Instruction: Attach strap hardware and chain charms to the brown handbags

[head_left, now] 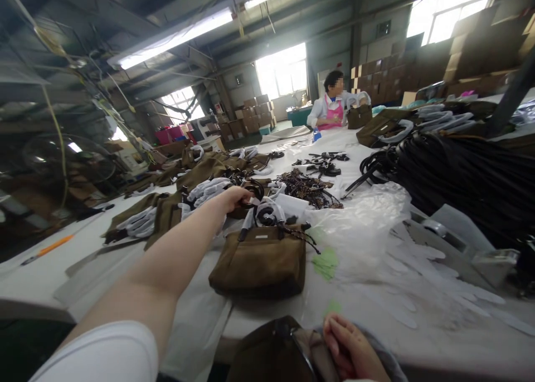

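My left hand reaches out over the table, its fingers closed among black loops and white-wrapped handles. What it grips is too small to make out. Just in front of it a brown handbag stands upright, with a small metal label, a coiled black strap and a patterned cord on top. Low at the table's near edge, my right hand is curled, thumb against fingers, beside the greyish lining of a second brown bag. Whether it pinches that lining is hidden.
More brown bags lie to the left. Patterned cords and black straps lie mid-table. Clear plastic, a large black strap bundle and a tape dispenser are right. An orange-handled cutter lies left. A person works opposite.
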A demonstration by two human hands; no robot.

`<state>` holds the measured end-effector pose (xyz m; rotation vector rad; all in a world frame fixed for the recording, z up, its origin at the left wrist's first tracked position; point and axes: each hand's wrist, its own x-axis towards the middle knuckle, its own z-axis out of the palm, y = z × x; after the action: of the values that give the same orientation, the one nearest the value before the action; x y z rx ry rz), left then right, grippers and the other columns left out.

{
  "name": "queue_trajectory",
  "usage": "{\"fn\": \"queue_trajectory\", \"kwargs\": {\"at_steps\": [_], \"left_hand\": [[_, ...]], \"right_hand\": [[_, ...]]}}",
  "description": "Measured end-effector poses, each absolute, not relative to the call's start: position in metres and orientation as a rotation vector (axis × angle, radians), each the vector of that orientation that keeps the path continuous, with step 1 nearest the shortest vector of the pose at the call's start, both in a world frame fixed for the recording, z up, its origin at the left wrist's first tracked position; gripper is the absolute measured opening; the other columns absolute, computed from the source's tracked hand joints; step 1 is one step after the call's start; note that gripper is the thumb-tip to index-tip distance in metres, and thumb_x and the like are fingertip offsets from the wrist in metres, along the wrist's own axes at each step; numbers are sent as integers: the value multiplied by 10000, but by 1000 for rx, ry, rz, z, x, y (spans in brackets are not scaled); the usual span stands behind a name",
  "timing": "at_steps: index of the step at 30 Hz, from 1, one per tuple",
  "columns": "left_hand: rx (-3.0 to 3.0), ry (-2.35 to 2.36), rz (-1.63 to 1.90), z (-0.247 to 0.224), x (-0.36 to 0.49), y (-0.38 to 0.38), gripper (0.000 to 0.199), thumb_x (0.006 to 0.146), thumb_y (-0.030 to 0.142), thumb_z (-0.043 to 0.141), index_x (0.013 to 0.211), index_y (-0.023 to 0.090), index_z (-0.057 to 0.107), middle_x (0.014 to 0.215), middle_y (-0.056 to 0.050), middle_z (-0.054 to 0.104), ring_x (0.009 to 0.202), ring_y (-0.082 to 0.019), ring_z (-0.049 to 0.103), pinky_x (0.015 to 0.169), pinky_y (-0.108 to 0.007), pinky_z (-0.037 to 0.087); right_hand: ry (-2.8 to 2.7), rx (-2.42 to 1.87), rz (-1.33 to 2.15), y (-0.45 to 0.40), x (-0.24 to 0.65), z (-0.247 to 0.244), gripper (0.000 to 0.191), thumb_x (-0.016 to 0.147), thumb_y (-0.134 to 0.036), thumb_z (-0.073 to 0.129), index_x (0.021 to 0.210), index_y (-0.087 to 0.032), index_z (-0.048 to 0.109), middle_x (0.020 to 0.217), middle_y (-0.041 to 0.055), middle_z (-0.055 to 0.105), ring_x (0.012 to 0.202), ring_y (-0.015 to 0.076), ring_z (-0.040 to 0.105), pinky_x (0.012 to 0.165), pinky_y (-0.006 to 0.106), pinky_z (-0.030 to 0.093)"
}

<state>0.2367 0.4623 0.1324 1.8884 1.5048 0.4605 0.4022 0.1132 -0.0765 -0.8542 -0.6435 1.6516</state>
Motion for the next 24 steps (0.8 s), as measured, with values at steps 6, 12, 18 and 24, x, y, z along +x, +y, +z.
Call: {"fn": "queue_trajectory", "kwargs": {"at_steps": [6,12,18,24], "left_hand": [[1558,1189,797,166,204,401,183,811,206,672,672,132,578,501,77,358,424,-45,323,566,-238,478],[1319,1018,784,141,162,292,106,756,200,675,699,112,663,484,76,332,425,-49,321,664,-291,518],[1313,1029,750,130,97,213,126,645,210,770,630,123,680,470,16,509,377,-42,339,437,-208,388],[1535,993,253,125,84,190,148,679,229,761,694,94,701,473,9,564,366,-47,394,381,-151,270]], "right_hand": [[-528,-843,1635,110,400,-82,478,675,-677,749,696,-232,575,517,-61,420,340,7,122,342,215,78],[-507,-791,1799,85,372,-51,475,643,-595,812,692,-194,563,436,-84,385,319,12,141,324,201,68],[-636,-751,1889,48,340,-17,383,772,-482,762,730,-131,614,456,-61,460,373,19,239,376,173,122],[-856,-645,1962,24,316,1,310,850,-422,704,769,-126,660,489,-39,495,439,62,379,456,200,267]]}}
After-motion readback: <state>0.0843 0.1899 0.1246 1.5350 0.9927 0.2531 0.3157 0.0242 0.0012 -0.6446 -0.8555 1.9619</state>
